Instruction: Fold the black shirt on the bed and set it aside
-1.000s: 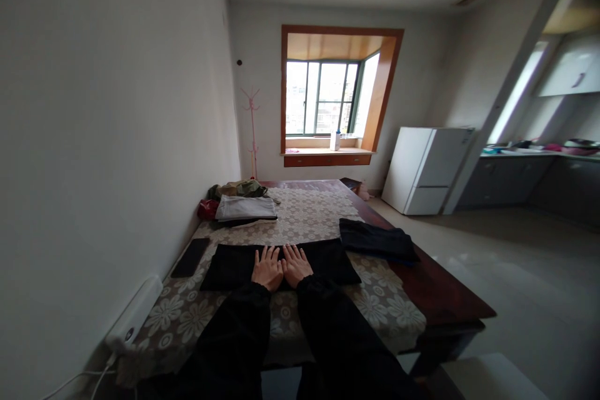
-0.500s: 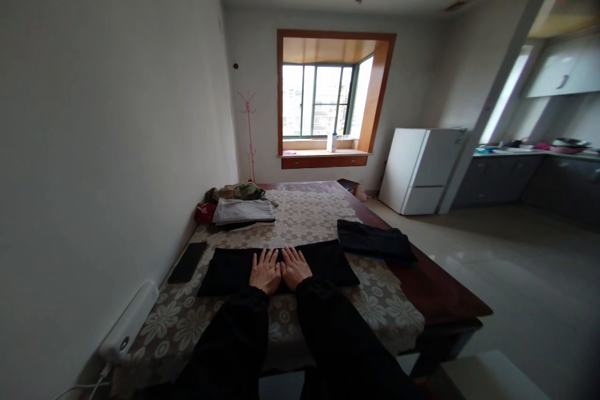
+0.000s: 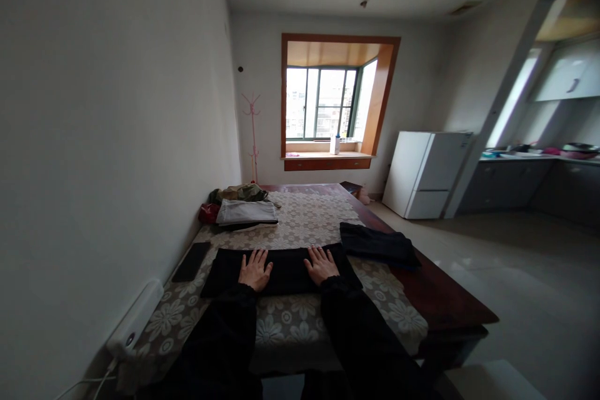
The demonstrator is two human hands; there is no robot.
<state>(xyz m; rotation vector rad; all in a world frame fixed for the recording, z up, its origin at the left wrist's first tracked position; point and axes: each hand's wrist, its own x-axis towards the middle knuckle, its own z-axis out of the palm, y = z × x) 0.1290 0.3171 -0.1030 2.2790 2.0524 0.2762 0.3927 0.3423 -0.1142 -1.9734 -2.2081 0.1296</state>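
A black folded cloth [image 3: 285, 272], seemingly a garment, lies flat across the near part of the table. On its left half rests my left hand [image 3: 255, 270], palm down with fingers spread. My right hand [image 3: 321, 265] lies the same way on the right half, so a stretch of black fabric shows between the two. Neither hand grips anything. Just past the cloth's right end is another dark folded garment [image 3: 379, 244]. To the left of the cloth sits a flat black object [image 3: 191, 262], perhaps a phone or tablet.
A floral tablecloth [image 3: 309, 215] covers much of the dark red table [image 3: 450, 300]. Far left, a grey folded garment [image 3: 247, 212] lies by a camouflage-coloured bundle [image 3: 239, 192]. A white device [image 3: 135, 319] with a cable stands against the left wall. A fridge [image 3: 426, 175] stands beyond.
My hands have slid apart over the black cloth, the left one leftward and the right one rightward. Before, they lay side by side at its middle. The view has shifted slightly.
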